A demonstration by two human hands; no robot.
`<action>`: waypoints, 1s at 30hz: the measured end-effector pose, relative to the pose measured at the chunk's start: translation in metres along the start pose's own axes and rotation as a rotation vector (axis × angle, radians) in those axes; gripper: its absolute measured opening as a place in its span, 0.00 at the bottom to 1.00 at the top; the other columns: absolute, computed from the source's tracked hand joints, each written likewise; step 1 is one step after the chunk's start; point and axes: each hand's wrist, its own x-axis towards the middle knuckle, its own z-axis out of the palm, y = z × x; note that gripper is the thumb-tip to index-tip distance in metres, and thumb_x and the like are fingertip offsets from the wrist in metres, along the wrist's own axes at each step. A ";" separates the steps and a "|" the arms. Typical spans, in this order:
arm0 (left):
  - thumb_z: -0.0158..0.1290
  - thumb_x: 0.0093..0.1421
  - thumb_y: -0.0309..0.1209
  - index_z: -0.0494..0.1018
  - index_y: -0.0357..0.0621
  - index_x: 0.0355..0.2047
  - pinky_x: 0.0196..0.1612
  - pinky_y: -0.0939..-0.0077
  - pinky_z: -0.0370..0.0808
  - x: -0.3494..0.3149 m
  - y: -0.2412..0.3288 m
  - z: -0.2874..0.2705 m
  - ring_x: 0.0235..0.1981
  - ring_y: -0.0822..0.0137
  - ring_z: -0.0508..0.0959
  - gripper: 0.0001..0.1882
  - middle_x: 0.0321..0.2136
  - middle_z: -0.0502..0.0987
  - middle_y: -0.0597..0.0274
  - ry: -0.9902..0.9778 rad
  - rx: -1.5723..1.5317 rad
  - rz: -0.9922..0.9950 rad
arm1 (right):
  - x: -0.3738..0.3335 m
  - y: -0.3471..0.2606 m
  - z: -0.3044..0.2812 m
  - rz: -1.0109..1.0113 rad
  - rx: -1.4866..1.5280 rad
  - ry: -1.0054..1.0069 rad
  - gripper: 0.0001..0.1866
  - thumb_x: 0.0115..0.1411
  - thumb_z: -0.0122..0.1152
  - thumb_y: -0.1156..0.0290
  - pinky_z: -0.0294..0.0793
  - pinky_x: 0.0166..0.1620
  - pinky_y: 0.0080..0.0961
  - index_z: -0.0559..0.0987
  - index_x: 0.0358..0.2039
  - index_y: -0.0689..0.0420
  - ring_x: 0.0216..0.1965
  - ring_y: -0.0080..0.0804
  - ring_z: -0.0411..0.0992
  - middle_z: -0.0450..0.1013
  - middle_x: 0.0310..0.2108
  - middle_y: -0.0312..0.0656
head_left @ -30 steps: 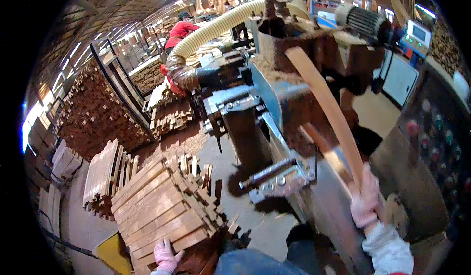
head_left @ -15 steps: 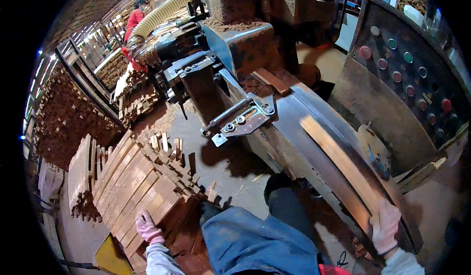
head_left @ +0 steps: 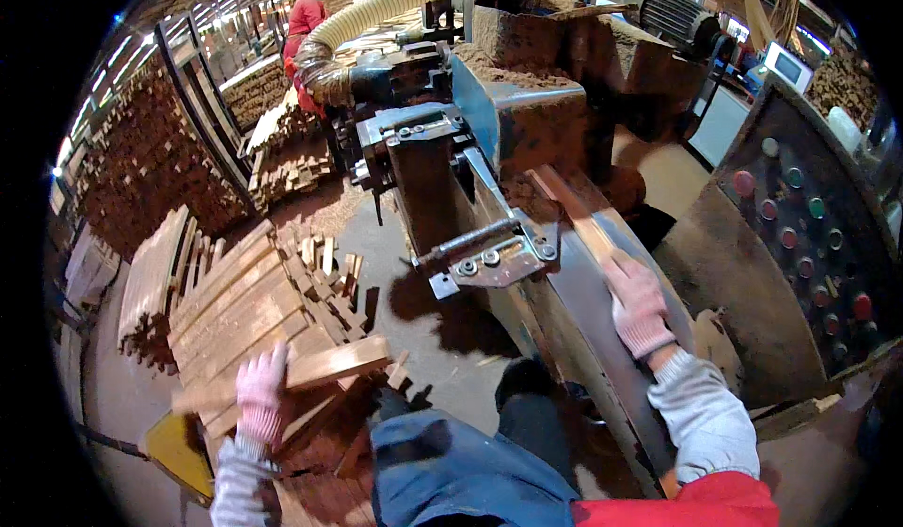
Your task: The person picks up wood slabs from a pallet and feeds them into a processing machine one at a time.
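My left hand (head_left: pixel 261 386), in a pink-and-white glove, grips a wooden board (head_left: pixel 340 361) slightly raised and slanting over the stack of boards (head_left: pixel 240 296) at the left. My right hand (head_left: pixel 641 309), gloved the same way, is closed around the near end of a wooden strip (head_left: pixel 593 237). That strip lies along the metal bed (head_left: pixel 588 315) of a woodworking machine. Its far end reaches a darker reddish strip (head_left: pixel 553 188) close to the machine's sawdust-covered housing (head_left: pixel 541 118). The fingertips of my right hand are partly hidden against the strip.
A metal guide bracket (head_left: pixel 494 262) juts over the bed's left side. At the right stands a control panel (head_left: pixel 800 235) with several buttons. A ribbed hose (head_left: pixel 395 5) arches behind. Farther left are tall wood piles (head_left: pixel 150 165) and a person in red (head_left: pixel 306 23). A yellow part (head_left: pixel 179 452) sits low left.
My right hand has moved forward along the bed with the strip, toward the housing. My left hand, earlier resting on the stack, now holds a board lifted from it. The view has shifted.
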 end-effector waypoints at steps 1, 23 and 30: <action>0.65 0.44 0.32 0.65 0.43 0.60 0.48 0.55 0.71 0.023 0.023 -0.021 0.44 0.50 0.77 0.40 0.42 0.77 0.52 0.010 -0.049 0.090 | 0.014 -0.003 0.009 -0.037 0.056 -0.078 0.18 0.57 0.59 0.75 0.73 0.49 0.43 0.79 0.49 0.55 0.45 0.51 0.73 0.75 0.45 0.49; 0.64 0.49 0.38 0.64 0.47 0.63 0.67 0.53 0.60 0.073 0.078 0.056 0.62 0.47 0.67 0.40 0.57 0.70 0.49 0.213 -0.314 0.061 | -0.197 -0.039 -0.174 0.467 0.009 -0.206 0.40 0.53 0.65 0.80 0.66 0.61 0.38 0.65 0.67 0.61 0.58 0.52 0.68 0.70 0.59 0.53; 0.63 0.51 0.45 0.53 0.45 0.70 0.69 0.51 0.57 -0.062 -0.041 0.084 0.68 0.46 0.59 0.50 0.67 0.59 0.48 -0.441 0.013 -0.533 | -0.028 -0.002 -0.025 0.366 0.229 0.230 0.33 0.66 0.52 0.75 0.51 0.71 0.36 0.58 0.70 0.63 0.70 0.47 0.55 0.58 0.70 0.52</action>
